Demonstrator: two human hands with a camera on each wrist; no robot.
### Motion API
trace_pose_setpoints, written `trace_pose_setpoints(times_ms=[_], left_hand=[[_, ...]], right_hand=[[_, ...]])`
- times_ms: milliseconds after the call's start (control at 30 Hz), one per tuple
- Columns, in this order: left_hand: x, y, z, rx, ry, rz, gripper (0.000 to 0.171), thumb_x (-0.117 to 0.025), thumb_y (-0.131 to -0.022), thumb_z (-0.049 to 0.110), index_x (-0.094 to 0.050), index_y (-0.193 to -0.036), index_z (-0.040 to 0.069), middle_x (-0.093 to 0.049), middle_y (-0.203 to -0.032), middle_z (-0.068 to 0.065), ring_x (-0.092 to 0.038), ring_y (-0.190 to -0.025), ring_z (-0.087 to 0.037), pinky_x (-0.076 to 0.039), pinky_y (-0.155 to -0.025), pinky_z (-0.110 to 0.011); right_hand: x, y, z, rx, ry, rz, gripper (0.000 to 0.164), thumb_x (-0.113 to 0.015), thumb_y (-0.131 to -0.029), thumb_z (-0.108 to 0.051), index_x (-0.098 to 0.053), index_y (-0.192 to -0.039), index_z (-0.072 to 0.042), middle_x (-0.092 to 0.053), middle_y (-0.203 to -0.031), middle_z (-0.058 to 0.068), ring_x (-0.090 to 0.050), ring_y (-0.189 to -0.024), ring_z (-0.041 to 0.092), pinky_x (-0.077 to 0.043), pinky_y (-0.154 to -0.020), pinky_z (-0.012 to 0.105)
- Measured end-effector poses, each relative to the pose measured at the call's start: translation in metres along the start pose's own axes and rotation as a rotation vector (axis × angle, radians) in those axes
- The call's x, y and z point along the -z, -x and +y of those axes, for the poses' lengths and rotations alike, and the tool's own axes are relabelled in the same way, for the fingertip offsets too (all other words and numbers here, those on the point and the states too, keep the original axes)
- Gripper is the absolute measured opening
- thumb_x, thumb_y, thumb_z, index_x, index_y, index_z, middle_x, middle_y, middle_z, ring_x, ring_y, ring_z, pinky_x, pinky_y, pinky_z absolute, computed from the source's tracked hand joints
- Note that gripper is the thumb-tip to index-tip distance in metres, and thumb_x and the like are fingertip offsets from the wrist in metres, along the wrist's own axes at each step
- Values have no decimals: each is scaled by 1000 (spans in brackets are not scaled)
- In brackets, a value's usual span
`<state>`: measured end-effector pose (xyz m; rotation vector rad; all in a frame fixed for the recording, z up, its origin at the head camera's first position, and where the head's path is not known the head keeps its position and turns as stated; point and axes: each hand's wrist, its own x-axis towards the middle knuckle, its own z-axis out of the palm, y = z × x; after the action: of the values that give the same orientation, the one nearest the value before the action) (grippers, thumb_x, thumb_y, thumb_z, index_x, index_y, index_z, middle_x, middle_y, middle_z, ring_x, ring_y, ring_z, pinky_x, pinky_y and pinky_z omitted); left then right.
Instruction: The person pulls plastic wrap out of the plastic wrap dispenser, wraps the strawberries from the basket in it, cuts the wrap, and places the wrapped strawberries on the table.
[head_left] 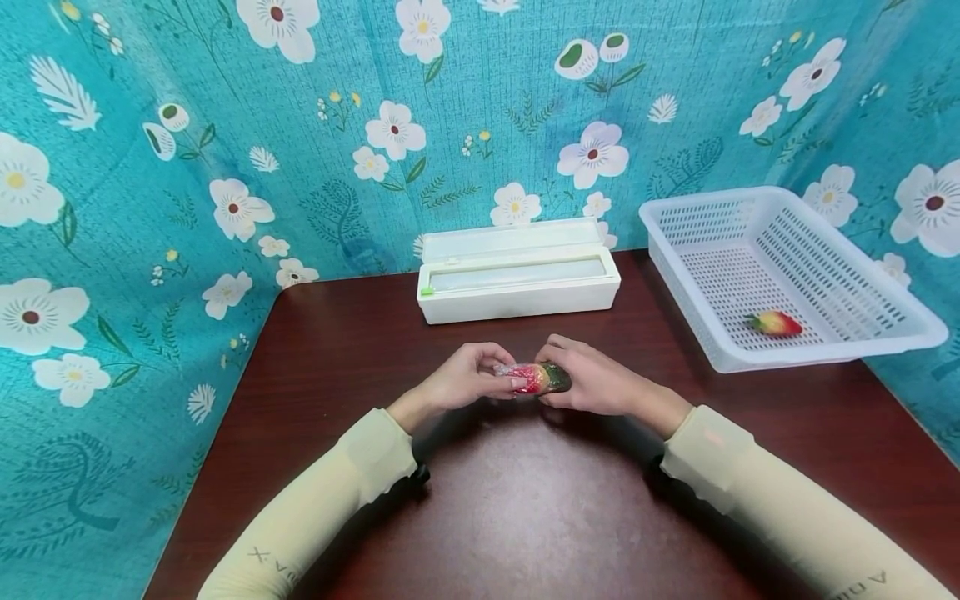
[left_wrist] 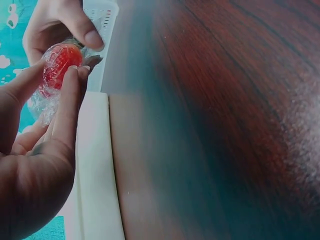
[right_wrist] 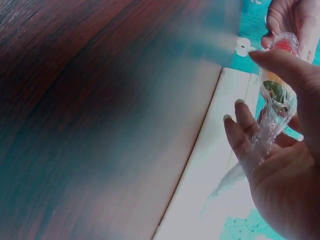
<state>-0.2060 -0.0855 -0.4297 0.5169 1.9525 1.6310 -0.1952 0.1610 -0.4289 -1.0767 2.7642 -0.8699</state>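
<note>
Between my hands is a strawberry [head_left: 532, 379], red at one end with a green leafy cap at the other, wrapped in clear cling film. My left hand [head_left: 467, 377] pinches the red end between thumb and fingers. The right hand [head_left: 596, 380] holds the leafy end, its thumb over the wrapped fruit in the right wrist view. Crinkled cling film [left_wrist: 44, 106] bunches at the red tip. A longer twisted tail of film [right_wrist: 260, 142] trails from the cap across my right palm.
Behind my hands lies a long white cling film box [head_left: 517, 304], lid raised, with a green slider [head_left: 427, 292] at its left. A white perforated basket [head_left: 720, 354] stands at the right, with another strawberry [head_left: 776, 323] inside. Flowered turquoise cloth [head_left: 465, 183] hangs around the dark wooden table [head_left: 510, 517].
</note>
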Motion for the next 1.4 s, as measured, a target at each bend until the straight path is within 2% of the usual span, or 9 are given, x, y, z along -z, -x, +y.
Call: trace_pose_setpoints(times_ms=[167,567,800,967,1067,1133,1200,1300,1400], left_hand=[[0,1,-1,9,-11,20,26,-76,-91,2,-61,-111,-6,-72,-94,-15,-75,-80,-23,-56,-82,-60],[-1,2,2,2,-57,59,26,-78,-89,3,-62,-108,-5,-70,-90,-15,-75,-77,-22,-59,-78,-54],[-2,5,3,16,-121,66,40,-82,-88,13,-63,-120,-1,-71,-105,-13,-75,-87,-20,-59,-84,-48],[-2,5,5,-18,-114,56,33,-76,-93,10,-66,-119,-6,-72,-103,-16,-74,-84,-22,-59,-84,-51],[1,5,4,-37,-111,76,29,-74,-95,10,-67,-118,-6,-73,-102,-15,-75,-86,-33,-57,-85,-56],[4,6,4,-43,-126,107,30,-75,-94,12,-67,-119,-4,-73,-100,-15,-73,-90,-41,-56,-85,-57],[7,7,3,-44,-143,149,29,-76,-94,13,-69,-117,-1,-74,-99,-13,-72,-91,-44,-56,-85,-59],[12,9,4,-43,-142,196,28,-77,-93,14,-69,-116,1,-74,-98,-14,-71,-91,-46,-56,-86,-57],[14,10,6,-36,-139,223,28,-79,-92,16,-69,-115,3,-73,-103,-12,-72,-92,-43,-57,-88,-53]], right_hand=[[-1,0,-5,-18,24,5,42,-88,-81,-36,-66,-108,-13,-61,-95,-8,-58,-79,10,-51,-71,28],[-3,-2,-4,21,-77,41,33,-87,-84,-26,-70,-106,-9,-68,-93,-6,-60,-79,8,-53,-71,26],[1,-2,-5,18,-55,43,36,-88,-83,-26,-70,-109,-8,-69,-98,-3,-61,-84,10,-54,-75,28],[3,-1,-8,12,12,50,41,-86,-84,-31,-69,-114,-11,-65,-102,-4,-60,-88,11,-53,-79,32],[7,2,-8,21,111,96,55,-86,-83,-37,-65,-126,-10,-62,-116,1,-59,-102,18,-50,-92,41],[13,6,-9,26,182,155,66,-87,-82,-38,-60,-135,-8,-58,-126,7,-55,-114,25,-44,-101,50],[20,12,-10,22,226,229,71,-87,-82,-35,-57,-139,-5,-56,-132,12,-52,-120,30,-40,-103,54],[28,22,-14,-37,210,302,63,-85,-84,-26,-59,-136,-2,-59,-126,13,-56,-112,31,-45,-97,53],[32,29,-17,-108,124,296,49,-81,-87,-18,-63,-129,0,-63,-116,12,-61,-100,27,-51,-86,47]])
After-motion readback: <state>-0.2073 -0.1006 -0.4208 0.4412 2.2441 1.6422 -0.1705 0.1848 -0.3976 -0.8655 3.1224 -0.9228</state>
